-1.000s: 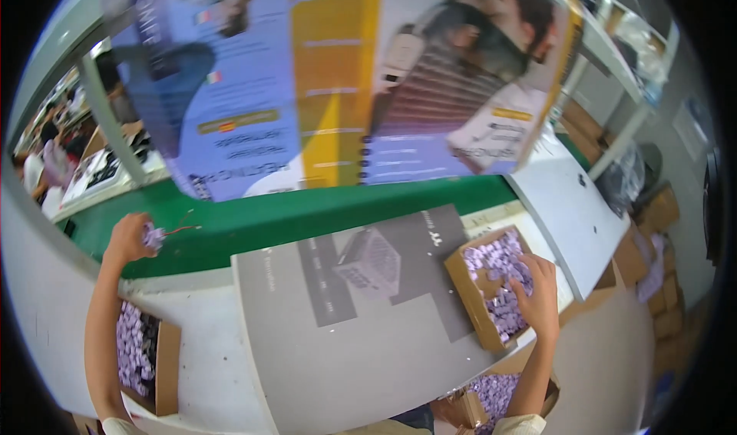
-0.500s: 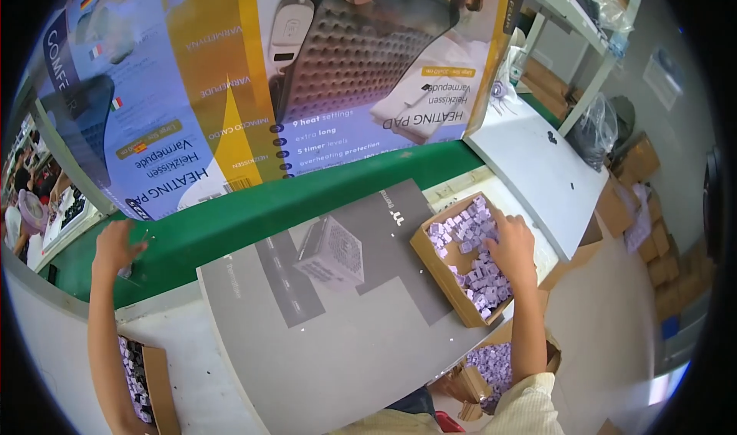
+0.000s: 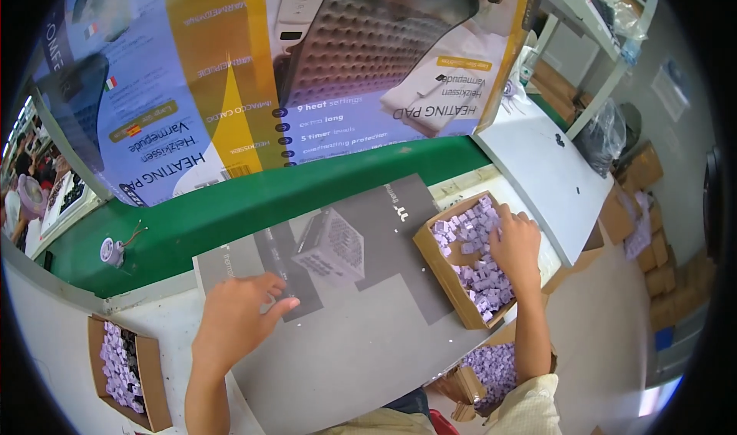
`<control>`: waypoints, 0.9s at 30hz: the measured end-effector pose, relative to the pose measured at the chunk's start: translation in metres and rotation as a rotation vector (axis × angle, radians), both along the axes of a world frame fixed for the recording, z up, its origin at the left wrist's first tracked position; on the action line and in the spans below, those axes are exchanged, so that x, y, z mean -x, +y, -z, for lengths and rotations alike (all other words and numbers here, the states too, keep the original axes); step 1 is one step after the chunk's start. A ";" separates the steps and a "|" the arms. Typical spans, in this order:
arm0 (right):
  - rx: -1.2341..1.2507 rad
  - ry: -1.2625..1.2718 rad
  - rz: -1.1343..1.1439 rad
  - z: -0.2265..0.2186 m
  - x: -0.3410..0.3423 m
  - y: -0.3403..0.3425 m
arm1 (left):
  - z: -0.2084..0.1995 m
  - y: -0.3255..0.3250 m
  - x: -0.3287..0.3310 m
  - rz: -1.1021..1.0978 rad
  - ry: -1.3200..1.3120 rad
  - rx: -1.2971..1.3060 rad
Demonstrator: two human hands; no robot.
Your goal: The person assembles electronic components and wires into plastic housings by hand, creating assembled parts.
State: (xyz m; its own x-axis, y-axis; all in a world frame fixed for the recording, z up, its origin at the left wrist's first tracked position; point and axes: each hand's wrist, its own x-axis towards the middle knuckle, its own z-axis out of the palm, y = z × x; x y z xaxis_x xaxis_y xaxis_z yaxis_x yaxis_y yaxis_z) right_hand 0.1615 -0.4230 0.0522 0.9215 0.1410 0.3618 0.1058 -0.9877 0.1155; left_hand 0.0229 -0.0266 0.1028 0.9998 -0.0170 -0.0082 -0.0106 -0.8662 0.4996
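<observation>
My left hand [image 3: 239, 320] is over the left part of a flat grey printed carton [image 3: 330, 350], thumb and fingers apart, nothing visible in it. My right hand [image 3: 518, 247] is at the right rim of a shallow cardboard box [image 3: 439, 281]. Its thumb is inside and its curled fingers lie over the rim; the fingertips are partly hidden. Small lilac block-like pieces [image 3: 485, 277] fill much of this box, with bare cardboard showing in the middle. On the green mat [image 3: 173, 243] at the left lies a small round whitish part [image 3: 112, 252] with thin wires.
A second cardboard box [image 3: 157, 381] with lilac and black pieces stands at the lower left. Below my right forearm is a container of lilac pieces [image 3: 491, 366]. A large printed carton [image 3: 322, 59] rises at the back. A white panel [image 3: 545, 181] lies at the right.
My left hand has moved right and nearer, from the green mat to over the grey carton. The round wired part shows where that hand was. My right hand stays at the box.
</observation>
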 end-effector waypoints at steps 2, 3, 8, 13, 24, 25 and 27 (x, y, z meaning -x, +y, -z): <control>-0.159 -0.049 -0.111 -0.013 0.013 0.015 | 0.009 -0.006 0.003 -0.014 0.024 0.048; -0.303 -0.111 -0.200 -0.028 0.027 0.021 | 0.011 -0.009 0.005 0.014 -0.025 0.097; -0.608 -0.174 -0.539 -0.065 0.073 0.112 | 0.013 -0.022 0.013 0.082 -0.121 0.405; -0.724 -0.138 -0.810 -0.073 0.102 0.152 | -0.002 -0.054 0.012 0.093 -0.081 0.977; -0.807 -0.153 -1.036 -0.068 0.103 0.182 | -0.005 -0.022 0.026 0.098 -0.237 1.070; -0.802 -0.153 -1.040 -0.066 0.104 0.183 | -0.006 -0.020 0.025 0.098 -0.242 1.074; -0.987 -0.227 -0.916 -0.062 0.109 0.184 | -0.008 -0.017 0.026 0.130 -0.222 1.054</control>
